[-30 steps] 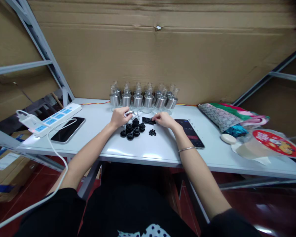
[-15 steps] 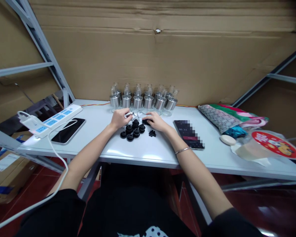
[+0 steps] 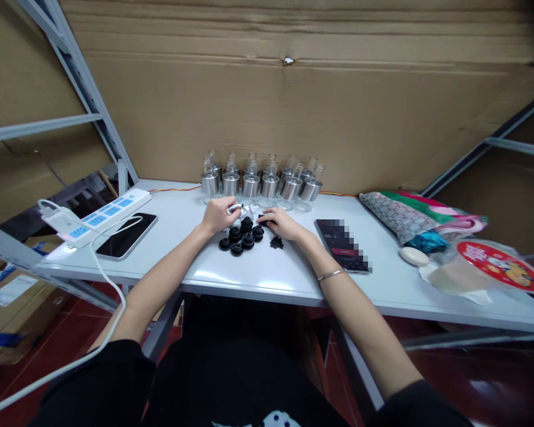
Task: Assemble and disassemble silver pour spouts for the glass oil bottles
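My left hand (image 3: 216, 214) is closed round a small silver and clear part (image 3: 234, 208), held just above the white table (image 3: 267, 273). My right hand (image 3: 279, 223) lies with curled fingers on a black strip of small parts (image 3: 262, 220); whether it grips the strip is hidden. Between and below the hands sits a cluster of black round caps (image 3: 241, 236), with a small heap of tiny black pieces (image 3: 275, 242) beside them. A row of small glass bottles with silver collars (image 3: 260, 182) stands behind the hands against the cardboard wall.
A white power strip (image 3: 98, 216) and a dark phone (image 3: 126, 235) lie at the left, with a white cable trailing off the table edge. A second phone (image 3: 342, 244) lies right of my hand. Patterned pouches (image 3: 413, 218), a white oval object (image 3: 413, 256) and a red-printed bag (image 3: 498, 261) fill the right end.
My right hand slid left from the strip's right end to cover the strip near the caps. My left hand kept its hold on the silver part.
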`<state>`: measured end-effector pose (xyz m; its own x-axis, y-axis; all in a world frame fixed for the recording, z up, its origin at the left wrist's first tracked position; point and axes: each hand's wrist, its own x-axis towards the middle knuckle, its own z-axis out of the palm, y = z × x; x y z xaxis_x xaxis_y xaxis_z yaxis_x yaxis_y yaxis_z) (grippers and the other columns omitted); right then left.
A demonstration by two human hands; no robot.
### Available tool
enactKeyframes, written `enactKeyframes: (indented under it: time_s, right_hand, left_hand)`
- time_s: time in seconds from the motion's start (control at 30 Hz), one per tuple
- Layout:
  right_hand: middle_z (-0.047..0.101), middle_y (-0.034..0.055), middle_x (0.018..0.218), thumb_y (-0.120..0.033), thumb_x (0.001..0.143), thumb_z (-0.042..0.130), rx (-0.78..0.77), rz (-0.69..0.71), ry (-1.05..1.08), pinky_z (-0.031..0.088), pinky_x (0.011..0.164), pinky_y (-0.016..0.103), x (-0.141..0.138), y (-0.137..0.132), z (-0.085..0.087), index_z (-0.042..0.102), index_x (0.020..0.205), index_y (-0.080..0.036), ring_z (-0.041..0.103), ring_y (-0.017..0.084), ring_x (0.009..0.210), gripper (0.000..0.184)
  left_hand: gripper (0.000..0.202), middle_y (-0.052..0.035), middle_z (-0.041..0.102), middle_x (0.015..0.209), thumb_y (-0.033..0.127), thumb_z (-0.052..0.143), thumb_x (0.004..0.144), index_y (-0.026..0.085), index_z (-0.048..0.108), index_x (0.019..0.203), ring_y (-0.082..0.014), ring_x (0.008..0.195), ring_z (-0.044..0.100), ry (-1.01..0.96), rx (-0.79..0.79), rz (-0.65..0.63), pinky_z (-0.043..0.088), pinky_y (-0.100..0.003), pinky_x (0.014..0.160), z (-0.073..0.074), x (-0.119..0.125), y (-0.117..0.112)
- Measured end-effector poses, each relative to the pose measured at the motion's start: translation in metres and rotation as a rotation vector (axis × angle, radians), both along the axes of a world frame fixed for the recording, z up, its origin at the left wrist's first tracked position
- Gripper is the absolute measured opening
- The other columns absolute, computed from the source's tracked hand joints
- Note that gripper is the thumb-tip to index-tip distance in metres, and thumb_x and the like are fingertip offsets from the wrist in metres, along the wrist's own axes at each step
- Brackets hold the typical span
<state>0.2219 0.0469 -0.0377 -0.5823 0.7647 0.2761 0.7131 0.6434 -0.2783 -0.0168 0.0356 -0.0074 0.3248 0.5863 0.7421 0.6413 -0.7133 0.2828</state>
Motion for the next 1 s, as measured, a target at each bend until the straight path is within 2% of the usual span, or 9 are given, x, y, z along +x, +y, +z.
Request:
enactKeyframes:
  time_s: [0.27, 0.4, 0.53, 0.67, 0.8, 1.0]
  right_hand:
    - [0.068, 0.0093, 0.110, -0.001, 0.079, 0.053, -0.034, -0.004, 0.030, 0.045, 0.095, 0.033, 0.001, -0.003, 0.008, 0.073, 0.101, -0.017, 0.061, 0.021, 0.102, 0.034]
    - [0.067, 0.0110, 0.111, -0.004, 0.087, 0.044, -0.011, -0.111, 0.064, 0.045, 0.094, 0.035, 0.009, 0.000, 0.011, 0.070, 0.108, -0.016, 0.061, 0.021, 0.102, 0.036]
    - [0.068, 0.0125, 0.102, -0.009, 0.086, 0.050, 0.011, -0.221, 0.069, 0.044, 0.093, 0.040, 0.021, 0.004, 0.012, 0.071, 0.105, -0.015, 0.060, 0.024, 0.099, 0.029]
    - [0.068, 0.0113, 0.094, -0.011, 0.084, 0.054, 0.003, -0.281, 0.063, 0.046, 0.088, 0.036, 0.028, 0.005, 0.010, 0.073, 0.099, -0.014, 0.061, 0.022, 0.089, 0.024]
    - [0.068, 0.0096, 0.089, -0.014, 0.085, 0.055, 0.004, -0.290, 0.075, 0.046, 0.083, 0.033, 0.026, 0.004, 0.010, 0.073, 0.094, -0.014, 0.061, 0.019, 0.081, 0.020]
    - [0.066, 0.0100, 0.092, -0.026, 0.094, 0.044, 0.120, -0.276, 0.178, 0.044, 0.085, 0.032, 0.016, -0.005, 0.025, 0.069, 0.099, -0.015, 0.059, 0.021, 0.090, 0.028]
  left_hand:
    - [0.025, 0.0029, 0.036, 0.052, 0.026, 0.046, 0.072, 0.020, 0.027, 0.058, -0.0116, 0.050, 0.036, -0.007, -0.002, -0.012, 0.028, -0.025, 0.052, 0.001, 0.000, 0.000]
    - [0.024, 0.0031, 0.035, 0.051, 0.026, 0.046, 0.071, 0.020, 0.027, 0.058, -0.0114, 0.050, 0.035, -0.016, -0.002, -0.021, 0.027, -0.025, 0.052, 0.001, 0.000, -0.002]
    - [0.024, 0.0031, 0.034, 0.051, 0.026, 0.045, 0.071, 0.020, 0.026, 0.058, -0.0114, 0.050, 0.034, -0.019, -0.006, -0.020, 0.027, -0.025, 0.052, 0.002, 0.000, -0.002]
    - [0.024, 0.0028, 0.035, 0.051, 0.026, 0.045, 0.071, 0.020, 0.026, 0.057, -0.0118, 0.049, 0.036, -0.018, -0.003, -0.024, 0.028, -0.025, 0.052, 0.002, 0.001, -0.001]
    - [0.024, 0.0025, 0.038, 0.050, 0.026, 0.046, 0.071, 0.020, 0.028, 0.057, -0.0119, 0.049, 0.038, -0.006, -0.006, -0.010, 0.030, -0.025, 0.052, 0.002, 0.000, -0.002]
    - [0.017, 0.0037, 0.042, 0.050, 0.027, 0.050, 0.071, 0.020, 0.037, 0.061, -0.0107, 0.045, 0.042, 0.011, 0.048, -0.034, 0.030, -0.022, 0.050, 0.005, 0.002, -0.005]
